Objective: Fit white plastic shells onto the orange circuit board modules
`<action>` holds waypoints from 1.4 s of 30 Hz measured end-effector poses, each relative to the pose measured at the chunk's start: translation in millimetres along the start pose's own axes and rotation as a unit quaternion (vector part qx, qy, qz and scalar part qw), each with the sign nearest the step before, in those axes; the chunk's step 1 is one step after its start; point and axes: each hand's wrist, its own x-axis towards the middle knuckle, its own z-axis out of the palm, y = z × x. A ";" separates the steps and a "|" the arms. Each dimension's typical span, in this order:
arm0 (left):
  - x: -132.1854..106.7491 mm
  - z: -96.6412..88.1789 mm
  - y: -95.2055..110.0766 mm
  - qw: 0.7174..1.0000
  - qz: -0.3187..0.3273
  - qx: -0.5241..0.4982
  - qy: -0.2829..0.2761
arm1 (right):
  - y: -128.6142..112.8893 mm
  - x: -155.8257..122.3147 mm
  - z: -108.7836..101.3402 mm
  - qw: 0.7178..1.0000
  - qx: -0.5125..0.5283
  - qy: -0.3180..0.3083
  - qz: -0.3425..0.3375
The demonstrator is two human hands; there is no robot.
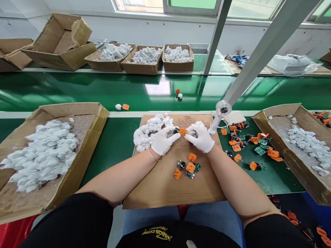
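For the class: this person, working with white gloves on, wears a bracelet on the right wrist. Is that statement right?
No: the bracelet is on the left wrist, not the right, as the head view shows. The white gloves are correct.

Orange plastic pieces (190,167), green circuit boards (181,164) (gloves (200,137) white).

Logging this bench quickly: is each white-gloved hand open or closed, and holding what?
Left white-gloved hand: closed, pinching a small green circuit board.
Right white-gloved hand: closed, gripping a flat orange plastic piece.
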 end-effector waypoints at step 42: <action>-2.3 -1.4 1.2 0.993 0.102 -0.052 0.011 | 8.1 1.1 9.0 1.000 -0.020 0.017 0.013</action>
